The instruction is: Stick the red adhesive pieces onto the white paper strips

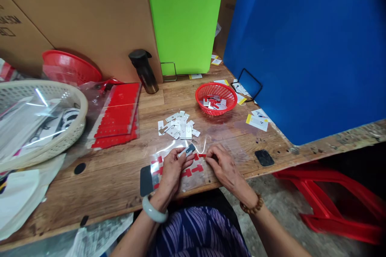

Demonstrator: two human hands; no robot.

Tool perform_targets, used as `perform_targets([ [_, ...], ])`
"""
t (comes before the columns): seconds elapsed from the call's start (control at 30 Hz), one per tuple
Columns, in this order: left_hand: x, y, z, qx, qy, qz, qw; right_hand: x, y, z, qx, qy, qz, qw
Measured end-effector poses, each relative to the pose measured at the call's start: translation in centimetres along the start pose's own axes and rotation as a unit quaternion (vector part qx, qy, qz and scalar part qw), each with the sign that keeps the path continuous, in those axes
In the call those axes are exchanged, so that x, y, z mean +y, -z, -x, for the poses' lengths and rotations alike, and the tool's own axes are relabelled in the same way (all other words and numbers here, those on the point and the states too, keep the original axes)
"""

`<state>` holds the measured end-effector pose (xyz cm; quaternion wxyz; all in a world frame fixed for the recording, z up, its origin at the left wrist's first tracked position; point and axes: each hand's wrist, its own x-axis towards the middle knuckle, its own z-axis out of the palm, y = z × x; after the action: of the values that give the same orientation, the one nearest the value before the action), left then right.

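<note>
My left hand [172,170] is closed on a small flat metal plate [189,150], pinched between thumb and fingers above a clear plastic sheet. That sheet [197,182] lies at the table's near edge and carries several red T-shaped stickers [187,172]. With thumb and forefinger, my right hand [223,164] pinches a small red sticker [202,155] at the sheet's right side. Just beyond the hands is a loose pile of silvery metal plates [181,124]. Farther back, a red basket [215,88] holds more plates, some with red on them.
A black tumbler [144,71] stands at the back, near red sticker sheets [119,108]. At left sits a large white basket [80,108]. A blue board [301,48] and green board [185,20] rise behind. A red stool [319,200] is at lower right.
</note>
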<state>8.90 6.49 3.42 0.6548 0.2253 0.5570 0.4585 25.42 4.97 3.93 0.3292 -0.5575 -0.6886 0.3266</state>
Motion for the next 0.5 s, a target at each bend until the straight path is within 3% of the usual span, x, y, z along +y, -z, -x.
perform_targets([
  [0.17,0.4,0.0,0.0,0.001,0.01,0.011,1.0,-0.5,1.2,-0.1,-0.054,-0.004,-0.07,0.996],
  [0.37,1.4,0.8,1.5,-0.029,0.057,0.033,0.997,-1.3,1.2,0.2,-0.016,-0.057,-0.151,0.987],
  [0.5,2.5,1.4,3.4,-0.054,0.079,0.047,0.994,-2.4,0.5,0.2,-0.002,-0.04,-0.167,0.985],
])
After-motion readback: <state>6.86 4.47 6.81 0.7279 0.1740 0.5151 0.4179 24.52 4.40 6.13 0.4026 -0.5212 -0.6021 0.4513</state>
